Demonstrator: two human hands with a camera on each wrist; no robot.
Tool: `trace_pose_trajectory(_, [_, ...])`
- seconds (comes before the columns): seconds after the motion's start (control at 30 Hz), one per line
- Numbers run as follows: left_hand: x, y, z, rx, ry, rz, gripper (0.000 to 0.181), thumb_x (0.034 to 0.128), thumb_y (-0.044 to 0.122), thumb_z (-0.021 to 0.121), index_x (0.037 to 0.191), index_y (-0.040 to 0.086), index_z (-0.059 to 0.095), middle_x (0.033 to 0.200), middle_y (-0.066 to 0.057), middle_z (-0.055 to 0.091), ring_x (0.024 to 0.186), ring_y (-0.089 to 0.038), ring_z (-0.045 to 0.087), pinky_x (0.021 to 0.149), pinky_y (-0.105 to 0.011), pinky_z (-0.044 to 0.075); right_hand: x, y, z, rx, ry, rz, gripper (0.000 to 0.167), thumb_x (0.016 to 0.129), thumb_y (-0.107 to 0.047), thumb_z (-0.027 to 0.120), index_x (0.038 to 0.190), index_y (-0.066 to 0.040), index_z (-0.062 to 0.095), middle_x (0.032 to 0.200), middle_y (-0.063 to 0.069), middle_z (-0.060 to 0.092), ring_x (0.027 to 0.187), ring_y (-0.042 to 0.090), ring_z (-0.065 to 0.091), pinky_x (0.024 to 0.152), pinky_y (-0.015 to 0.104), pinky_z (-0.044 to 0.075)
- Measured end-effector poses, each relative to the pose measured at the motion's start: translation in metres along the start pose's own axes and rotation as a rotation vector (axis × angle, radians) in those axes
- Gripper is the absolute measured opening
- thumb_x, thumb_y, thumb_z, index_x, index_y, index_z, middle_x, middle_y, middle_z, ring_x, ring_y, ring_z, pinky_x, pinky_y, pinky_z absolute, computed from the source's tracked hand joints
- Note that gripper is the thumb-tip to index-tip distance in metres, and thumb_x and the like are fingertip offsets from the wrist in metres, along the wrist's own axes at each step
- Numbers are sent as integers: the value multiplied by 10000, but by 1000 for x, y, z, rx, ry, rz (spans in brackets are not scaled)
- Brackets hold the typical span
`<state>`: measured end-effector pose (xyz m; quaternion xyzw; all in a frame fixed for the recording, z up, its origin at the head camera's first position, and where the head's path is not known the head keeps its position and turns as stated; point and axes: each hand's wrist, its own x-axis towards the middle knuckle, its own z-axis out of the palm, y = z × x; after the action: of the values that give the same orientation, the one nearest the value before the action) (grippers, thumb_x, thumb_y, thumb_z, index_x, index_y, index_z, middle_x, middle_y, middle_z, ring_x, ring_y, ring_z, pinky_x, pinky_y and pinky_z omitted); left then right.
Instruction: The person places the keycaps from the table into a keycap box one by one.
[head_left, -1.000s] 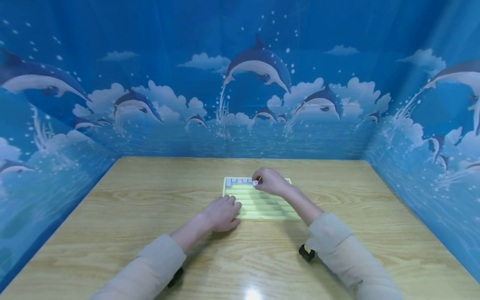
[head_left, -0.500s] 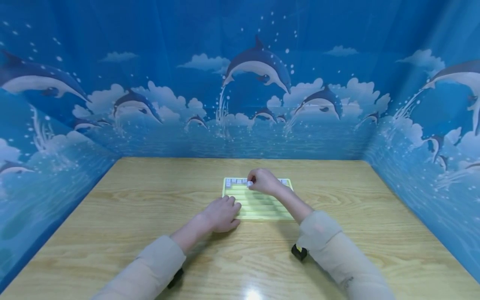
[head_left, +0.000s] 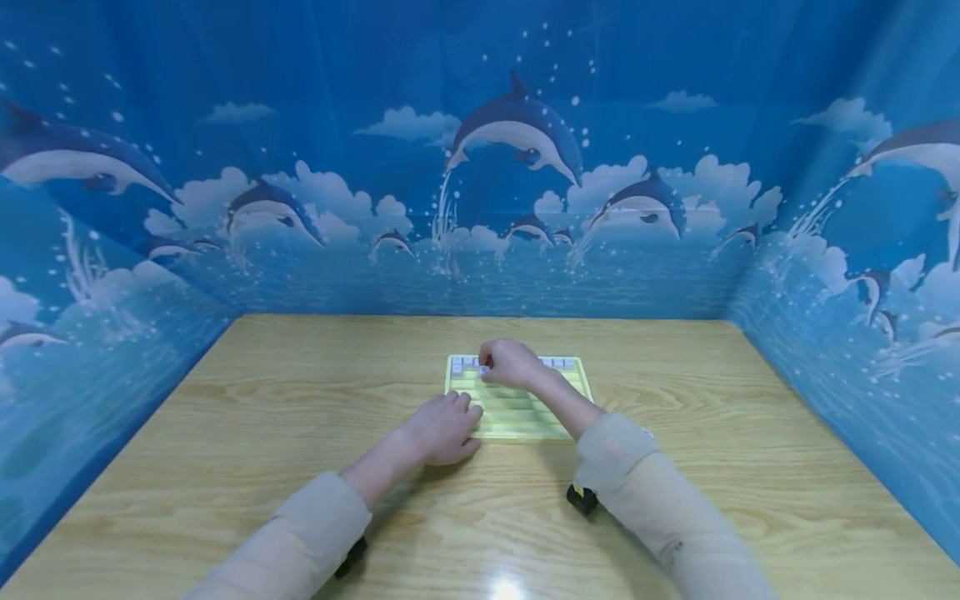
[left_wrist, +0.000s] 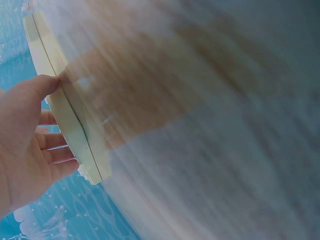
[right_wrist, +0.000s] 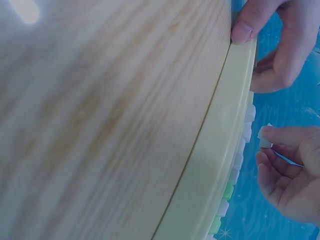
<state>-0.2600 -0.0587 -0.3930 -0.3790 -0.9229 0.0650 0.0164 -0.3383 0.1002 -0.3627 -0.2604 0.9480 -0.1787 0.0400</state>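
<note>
A pale yellow-green keyboard base (head_left: 517,425) lies on the table, with white keycaps (head_left: 558,363) along its far row and at its far left corner. My left hand (head_left: 444,427) holds the base at its near left corner. Its thumb (left_wrist: 47,85) presses the front edge while the fingers reach over the top. Over the far row, my right hand (head_left: 513,365) pinches a small white keycap (right_wrist: 265,142) between thumb and forefinger. In the head view this hand hides the middle of that row. Ribbed bare rows fill the nearer part of the base.
Beside the right sleeve, a small white thing (head_left: 647,432) shows on the wooden table (head_left: 300,375), mostly covered by the arm. White and green keycaps (right_wrist: 228,191) line up past the base's edge in the right wrist view. A blue dolphin-print curtain (head_left: 480,275) encloses the table.
My right hand has moved left along the far row, still pinching the keycap. More keycaps at the row's right end have come into sight. My left hand has stayed in place.
</note>
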Motion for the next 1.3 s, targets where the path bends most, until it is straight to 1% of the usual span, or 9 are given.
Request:
trace_pose_trajectory(0.17, [-1, -2, 1, 4, 17, 8, 272, 909, 367, 531, 947, 98, 540, 877, -46, 488, 808, -181, 467, 724, -309, 437, 9, -4, 5, -50, -5, -21, 84, 822, -80, 651, 900, -59, 627, 768, 1, 576, 692, 145, 516, 640, 265, 454])
trace_pose_trajectory(0.3, [0, -2, 3, 5, 18, 7, 278, 909, 371, 531, 960, 98, 539, 903, -55, 500, 840, -192, 479, 749, -320, 441, 14, -7, 7, -62, 8, -17, 70, 820, -58, 633, 889, -50, 624, 794, 15, 586, 721, 160, 528, 669, 283, 464])
trace_pose_trajectory(0.43, [2, -2, 3, 8, 15, 1, 303, 911, 382, 528, 987, 89, 547, 939, -71, 517, 871, -204, 490, 778, -327, 445, 19, -9, 7, -92, 10, -5, 61, 825, -63, 626, 886, -64, 625, 835, 20, 599, 761, 170, 540, 699, 304, 471])
trace_pose_trajectory(0.53, [2, -2, 2, 10, 5, -4, 324, 913, 391, 525, 1013, 83, 549, 957, -78, 520, 883, -206, 492, 795, -327, 446, 22, -10, 8, -120, 11, -6, 52, 823, -63, 627, 873, -78, 627, 831, 16, 595, 770, 170, 537, 698, 302, 468])
trace_pose_trajectory(0.67, [1, -1, 1, 9, -4, 0, 336, 913, 391, 526, 1033, 78, 548, 963, -80, 519, 890, -207, 494, 805, -325, 447, 25, -11, 12, -137, 22, -24, 67, 800, -21, 620, 850, -61, 637, 813, 27, 589, 778, 180, 533, 696, 294, 468])
trace_pose_trajectory(0.77, [0, -1, 1, 15, -2, 6, 340, 914, 393, 522, 1035, 76, 549, 966, -81, 521, 893, -209, 497, 808, -326, 448, 27, -12, 15, -144, 22, -31, 70, 785, 2, 618, 819, -53, 646, 795, 30, 581, 761, 177, 525, 677, 280, 465])
trace_pose_trajectory(0.97, [1, -1, 2, 24, -1, 8, 344, 916, 396, 519, 1032, 73, 547, 966, -83, 518, 896, -214, 497, 805, -329, 445, 29, -12, 18, -142, 10, -27, 103, 772, 23, 621, 721, -67, 625, 728, 22, 552, 684, 162, 480, 597, 260, 423])
trace_pose_trajectory(1.2, [0, 0, -1, 16, -3, 1, 350, 912, 393, 528, 1045, 69, 546, 978, -91, 520, 909, -220, 498, 822, -336, 445, 31, -13, 20, -162, 32, -48, 92, 758, 35, 617, 751, -57, 621, 729, 30, 562, 686, 168, 484, 619, 272, 432])
trace_pose_trajectory(1.3, [0, 1, -1, 15, -10, -2, 359, 915, 396, 523, 1065, 70, 548, 997, -93, 524, 925, -221, 500, 839, -338, 444, 32, -13, 21, -175, 37, -46, 105, 746, 42, 601, 730, -62, 600, 724, 47, 563, 663, 168, 464, 588, 270, 407])
